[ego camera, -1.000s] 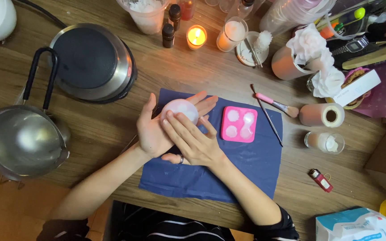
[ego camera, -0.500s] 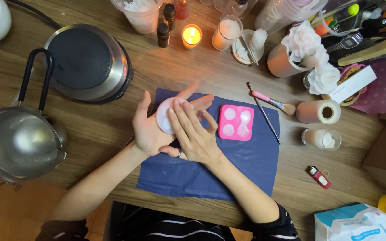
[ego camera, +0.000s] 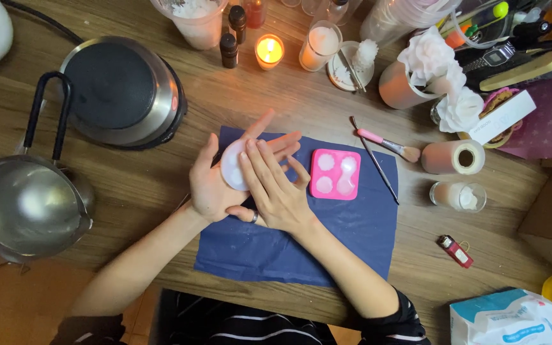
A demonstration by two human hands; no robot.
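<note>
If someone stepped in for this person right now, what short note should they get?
Left hand: open, palm up, with a round white piece lying on it.
Right hand: fingers flat across that piece, pressing or rubbing.
Pink mold: on the blue cloth beside the hands, cavities pale.
Nearby: brush, lit candle, metal pot.
Done: one piece is out in hand. Left: cannot tell whether the mold's cavities are filled.

Home craft setup, prob. candle-making. Wooden table (ego camera: 161, 185) w/ hot plate (ego camera: 122, 89), melting pot (ego camera: 23, 207), lit candle (ego camera: 269, 51), pink silicone mold (ego camera: 335, 174).
</note>
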